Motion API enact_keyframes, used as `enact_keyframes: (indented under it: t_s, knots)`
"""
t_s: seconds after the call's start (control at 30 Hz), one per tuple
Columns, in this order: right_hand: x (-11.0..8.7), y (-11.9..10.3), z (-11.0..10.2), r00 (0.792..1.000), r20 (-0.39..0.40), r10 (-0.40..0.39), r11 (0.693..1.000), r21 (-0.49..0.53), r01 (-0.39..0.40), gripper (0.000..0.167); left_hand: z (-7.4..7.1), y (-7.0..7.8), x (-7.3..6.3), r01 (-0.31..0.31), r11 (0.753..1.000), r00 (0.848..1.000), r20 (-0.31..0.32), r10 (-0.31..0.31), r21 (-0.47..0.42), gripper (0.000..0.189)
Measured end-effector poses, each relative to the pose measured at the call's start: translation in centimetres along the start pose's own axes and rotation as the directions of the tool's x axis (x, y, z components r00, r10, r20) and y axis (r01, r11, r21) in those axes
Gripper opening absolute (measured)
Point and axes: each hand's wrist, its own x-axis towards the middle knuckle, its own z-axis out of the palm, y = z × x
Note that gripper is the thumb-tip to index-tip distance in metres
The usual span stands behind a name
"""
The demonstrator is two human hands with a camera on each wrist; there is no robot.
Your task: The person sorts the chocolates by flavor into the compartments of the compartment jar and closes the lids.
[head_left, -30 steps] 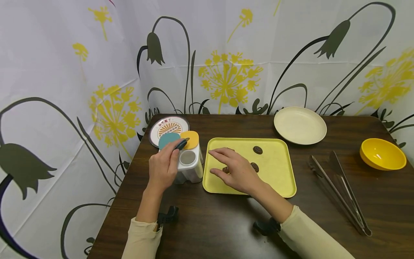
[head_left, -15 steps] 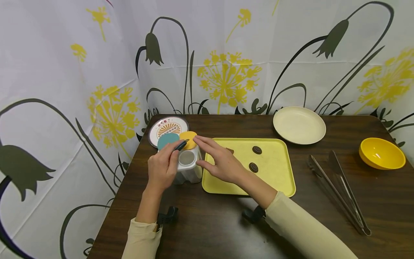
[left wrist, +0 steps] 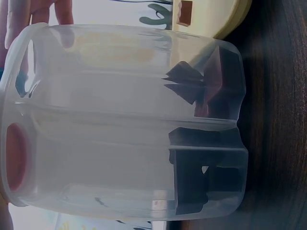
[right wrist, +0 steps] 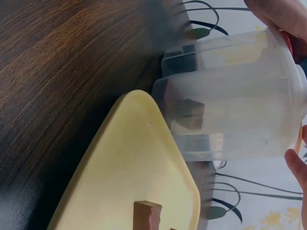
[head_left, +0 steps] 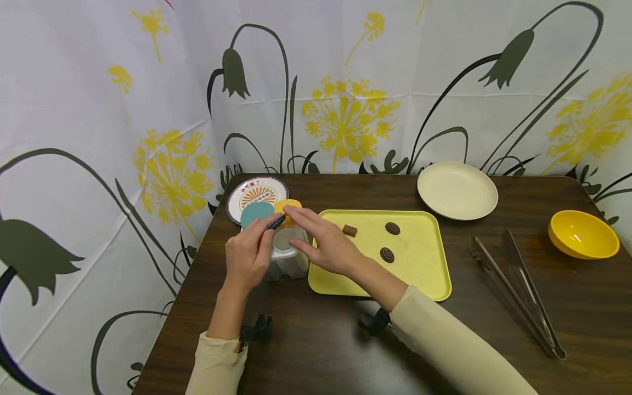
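Observation:
A clear plastic container (head_left: 291, 266) with several colored flip lids stands left of the yellow tray (head_left: 415, 269). My left hand (head_left: 245, 258) pinches its raised dark blue lid (head_left: 276, 221), leaving one round opening (head_left: 283, 240) uncovered. Over the container's right side reaches my right hand (head_left: 328, 241), fingers extended, with fingertips at the lid and thumb by the rim. A teal lid (head_left: 257, 212) and a yellow lid (head_left: 291, 204) cover other compartments. Through the wall in the left wrist view, dark chocolate pieces (left wrist: 189, 177) lie at the bottom. A red lid (left wrist: 17, 155) also shows there.
On the tray are two round chocolates (head_left: 392, 228) and a small brown block (head_left: 349, 230). Behind the container lies a patterned plate (head_left: 259, 192). A cream plate (head_left: 457, 191), metal tongs (head_left: 530, 299) and a yellow bowl (head_left: 584, 235) are to the right.
My right hand has moved left from above the tray to the container's lid, uncovering the chocolates on the tray. My left hand keeps its hold on the lid.

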Motion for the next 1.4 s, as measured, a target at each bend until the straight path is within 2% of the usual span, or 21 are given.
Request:
enact_keyframes:
  t_s: [0.23,0.53,0.8,1.0,1.2,1.4]
  knots:
    - [-0.3,0.5,0.3,1.0,-0.029,-0.012,1.0,0.011,0.012,0.062,0.0,0.0,0.0,-0.011,1.0,1.0,0.008,0.011,-0.014,0.038]
    - [-0.6,0.8,0.5,0.996,-0.078,-0.036,0.999,0.024,0.038,0.053,0.1,-0.1,-0.2,-0.044,0.999,0.999,-0.011,0.043,-0.03,0.038]
    - [-0.8,1.1,0.6,0.991,-0.122,-0.05,0.997,0.048,0.056,0.047,0.1,-0.1,-0.3,-0.082,0.997,0.997,-0.002,0.082,-0.006,0.041]
    - [-0.9,1.3,0.3,0.993,-0.103,-0.055,0.998,0.025,0.058,0.042,0.0,0.0,-0.4,-0.106,0.994,0.994,0.027,0.106,0.016,0.046]
    - [-0.9,1.3,0.1,0.994,-0.06,-0.095,0.995,-0.006,0.095,0.036,0.0,0.1,-0.5,-0.1,0.995,0.993,0.058,0.099,0.014,0.05]
    - [-0.9,1.3,0.0,0.991,-0.007,-0.136,0.989,-0.049,0.136,0.036,0.0,0.1,-0.4,-0.094,0.995,0.994,0.051,0.093,0.014,0.041]
